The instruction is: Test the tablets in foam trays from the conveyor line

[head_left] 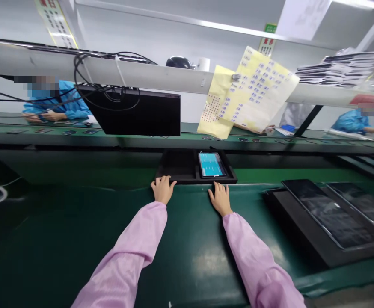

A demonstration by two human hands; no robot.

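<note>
A black two-compartment tray (pixel 195 174) lies on the green strip beyond the front mat. Its right compartment holds a flat panel with a lit cyan screen (pixel 211 164); nothing shows in the left one. My left hand (pixel 163 189) rests at the tray's front left corner, fingers spread and thumb pointing right. Nearer the tray's right half, my right hand (pixel 221 197) has its fingers stretched toward the front rim, thumb apart. Fingertips of both hands are at the rim; whether they press on it I cannot tell. Neither hand holds anything visible.
Dark glass panels (pixel 333 214) lie on a black foam block (pixel 298 226) at right. A black monitor (pixel 135 111) hangs below the shelf (pixel 148 75); yellow paper sheets (pixel 257 90) and cables hang there too. Co-workers in blue (pixel 74 100) sit across the line.
</note>
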